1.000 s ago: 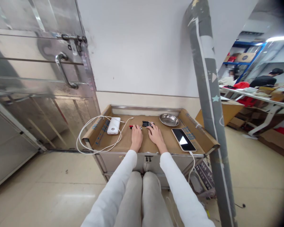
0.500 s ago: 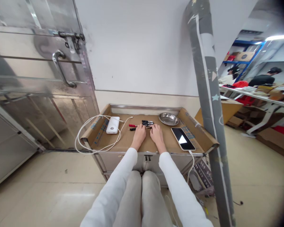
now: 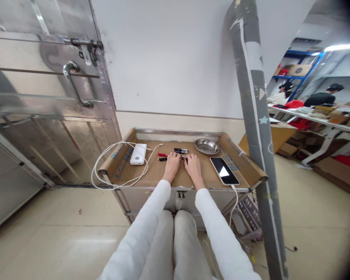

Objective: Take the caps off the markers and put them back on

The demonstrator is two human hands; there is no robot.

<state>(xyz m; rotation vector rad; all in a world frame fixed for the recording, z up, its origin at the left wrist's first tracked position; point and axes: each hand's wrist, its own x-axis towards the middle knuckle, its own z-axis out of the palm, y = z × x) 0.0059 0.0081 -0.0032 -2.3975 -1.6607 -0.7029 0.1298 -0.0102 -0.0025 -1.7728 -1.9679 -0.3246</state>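
My left hand rests on the cardboard-covered top with fingers curled over pens. A red pen and a black pen stick out on its left side. Close beside it, my right hand has its fingers bent together at a small dark piece, which the fingertips partly hide. Just beyond both hands lies a small group of black pens. How the fingers grip underneath is hidden.
A white power bank with a looped white cable lies left. To the right are a round metal dish and a plugged-in phone. A grey wrapped roll leans beside the cart. Two people sit at a far table.
My fingers have shifted slightly over the pens, with a small dark piece now showing between the fingertips. The view has moved a little; other objects stay in place.
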